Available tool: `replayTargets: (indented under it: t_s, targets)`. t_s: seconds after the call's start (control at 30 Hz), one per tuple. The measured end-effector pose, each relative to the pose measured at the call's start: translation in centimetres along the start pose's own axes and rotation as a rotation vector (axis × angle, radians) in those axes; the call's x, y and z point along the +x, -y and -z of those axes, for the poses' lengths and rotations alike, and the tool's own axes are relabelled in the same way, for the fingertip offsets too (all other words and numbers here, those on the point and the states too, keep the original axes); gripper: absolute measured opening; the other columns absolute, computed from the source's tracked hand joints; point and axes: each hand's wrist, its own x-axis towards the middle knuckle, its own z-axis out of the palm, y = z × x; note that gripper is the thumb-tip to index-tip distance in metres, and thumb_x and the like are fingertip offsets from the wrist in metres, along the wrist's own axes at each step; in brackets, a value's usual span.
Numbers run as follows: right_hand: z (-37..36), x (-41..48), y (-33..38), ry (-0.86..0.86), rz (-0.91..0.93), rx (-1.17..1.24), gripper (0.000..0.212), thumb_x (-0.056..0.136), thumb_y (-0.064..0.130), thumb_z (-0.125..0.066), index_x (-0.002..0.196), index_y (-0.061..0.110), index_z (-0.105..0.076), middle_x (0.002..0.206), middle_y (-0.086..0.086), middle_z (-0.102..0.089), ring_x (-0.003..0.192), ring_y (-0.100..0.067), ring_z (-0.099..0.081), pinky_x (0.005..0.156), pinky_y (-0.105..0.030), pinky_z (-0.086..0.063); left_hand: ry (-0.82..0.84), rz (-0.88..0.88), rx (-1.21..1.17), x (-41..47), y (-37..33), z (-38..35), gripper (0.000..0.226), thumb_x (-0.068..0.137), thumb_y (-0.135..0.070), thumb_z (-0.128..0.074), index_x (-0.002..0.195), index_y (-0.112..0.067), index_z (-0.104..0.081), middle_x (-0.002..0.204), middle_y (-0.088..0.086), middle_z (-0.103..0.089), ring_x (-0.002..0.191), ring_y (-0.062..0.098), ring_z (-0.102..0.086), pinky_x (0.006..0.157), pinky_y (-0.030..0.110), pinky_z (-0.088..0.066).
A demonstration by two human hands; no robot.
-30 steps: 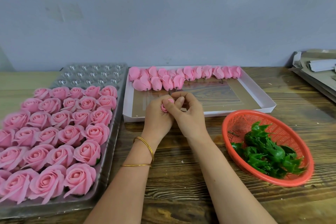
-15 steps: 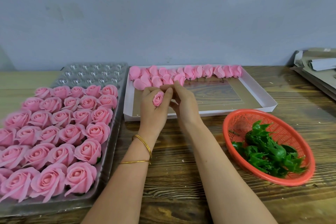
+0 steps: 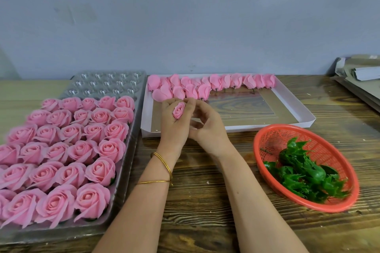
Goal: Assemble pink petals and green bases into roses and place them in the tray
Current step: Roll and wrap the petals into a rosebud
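Note:
My left hand [image 3: 173, 127] holds a small pink rose bud [image 3: 178, 110] upright between its fingers, above the near edge of the white box [image 3: 292, 124]. My right hand [image 3: 207, 127] is right beside it, fingers curled and touching the bud's side near the top. Loose pink petals [image 3: 205, 85] lie in rows along the far side of the white box. Green bases [image 3: 304, 172] are piled in the red basket [image 3: 267, 139] at the right. Finished pink roses [image 3: 67, 150] fill most of the clear plastic tray [image 3: 107, 80] at the left.
The tray's far rows of cups hold nothing. Stacked cardboard [image 3: 359, 80] lies at the far right edge of the wooden table [image 3: 205, 201]. A grey wall stands behind the table.
Both hands have moved away from me, from the box's near edge to over its inside. The bud, earlier almost hidden between the fingers, now shows upright in my left hand.

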Motion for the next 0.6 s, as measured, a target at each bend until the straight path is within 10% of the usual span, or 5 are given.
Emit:
replayTargets:
  t_s: [0.23,0.6]
  targets:
    - [-0.5,-0.2,0.0,-0.076,0.027,-0.027,0.042,0.076,-0.013,-0.071,0.106,0.013,-0.059,0.103,-0.018,-0.067,0.092,-0.018,-0.063,0.078,-0.023,-0.055,0.056,0.005,-0.033,0.3,0.7,0.1,0.015,0.09,-0.029,-0.066,0.083,-0.016,-0.066,0.104,0.027,-0.061,0.094,0.035,-0.065,0.085,0.053,-0.055]
    - [0.0,-0.4,0.1,-0.007,0.003,0.015,0.051,0.078,-0.024,-0.06,0.123,-0.004,-0.049,0.103,-0.003,-0.066,0.09,0.004,-0.066,0.076,-0.014,-0.05,0.107,-0.004,-0.147,0.6,2.0,0.4,0.017,0.083,-0.01,-0.072,0.09,0.003,-0.063,0.075,0.009,-0.066,0.071,0.018,-0.065,0.059,0.027,-0.054]
